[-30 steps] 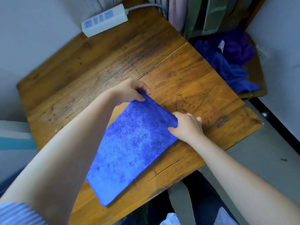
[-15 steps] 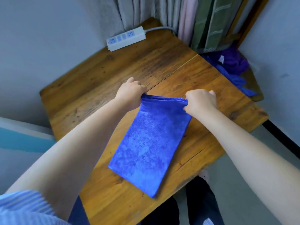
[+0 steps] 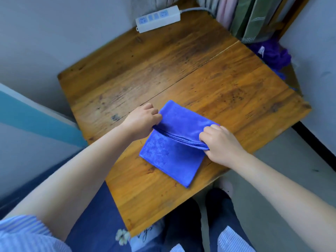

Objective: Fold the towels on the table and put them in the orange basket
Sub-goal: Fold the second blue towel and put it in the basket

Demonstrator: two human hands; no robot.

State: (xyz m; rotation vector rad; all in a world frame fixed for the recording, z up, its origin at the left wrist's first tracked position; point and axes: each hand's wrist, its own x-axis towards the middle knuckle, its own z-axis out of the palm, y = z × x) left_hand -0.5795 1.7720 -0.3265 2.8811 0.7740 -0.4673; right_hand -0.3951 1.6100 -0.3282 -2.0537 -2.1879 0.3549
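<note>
Wooden table [image 3: 127, 84] fills mid-frame. Left hand [image 3: 141, 121] and right hand [image 3: 221, 142] both pinch the blue towel's [image 3: 171, 159] folded-over edge with curled fingers [image 3: 206, 136].

One blue towel [image 3: 172, 157] lies on one wooden desk [image 3: 163, 70], gripped by two hands, left [image 3: 141, 122] and right [image 3: 221, 142]. One white power strip [image 3: 158, 18] sits at the far edge; one purple cloth heap [image 3: 272, 53] lies beyond.
</note>
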